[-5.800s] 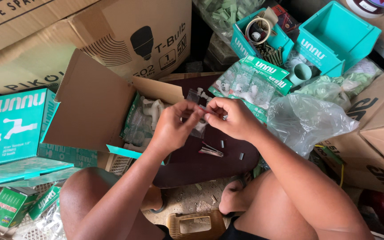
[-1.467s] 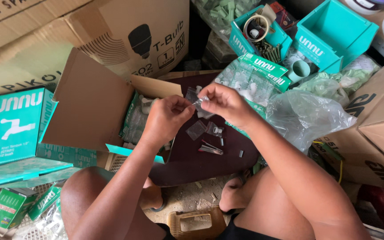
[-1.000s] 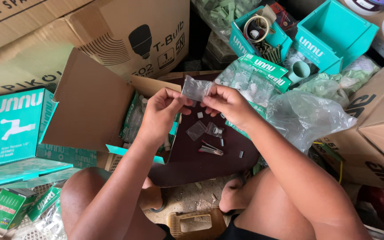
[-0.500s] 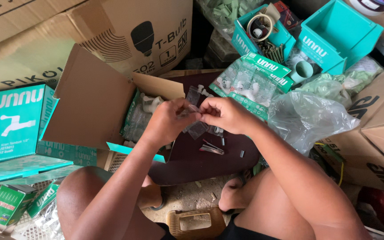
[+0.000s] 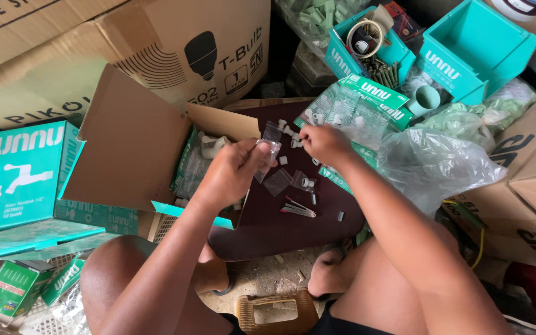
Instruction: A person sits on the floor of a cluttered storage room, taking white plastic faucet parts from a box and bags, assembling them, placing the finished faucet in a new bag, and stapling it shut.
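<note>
My left hand [image 5: 234, 170] holds a small clear plastic bag [image 5: 268, 149] by its top, above a dark brown board [image 5: 268, 226]. My right hand [image 5: 324, 142] is a little to the right of it, with fingertips pinched on a small white plastic fitting [image 5: 298, 144] near the far edge of the board. Several more small white fittings [image 5: 285, 129] lie beside it. Other small clear bags [image 5: 278, 182] and a filled one [image 5: 303, 182] lie flat on the board, with a thin white and red tool [image 5: 298, 209] close by.
An open brown carton [image 5: 134, 139] with bagged parts stands left. Teal boxes [image 5: 17, 167] sit at far left, teal bins [image 5: 476, 46] at the back right. A crumpled clear plastic bag [image 5: 432, 164] lies right. My feet [image 5: 327, 273] rest below the board.
My hands were together at the bag half a second ago. My right hand has now moved away to the right, toward the loose white fittings, while the left keeps the bag.
</note>
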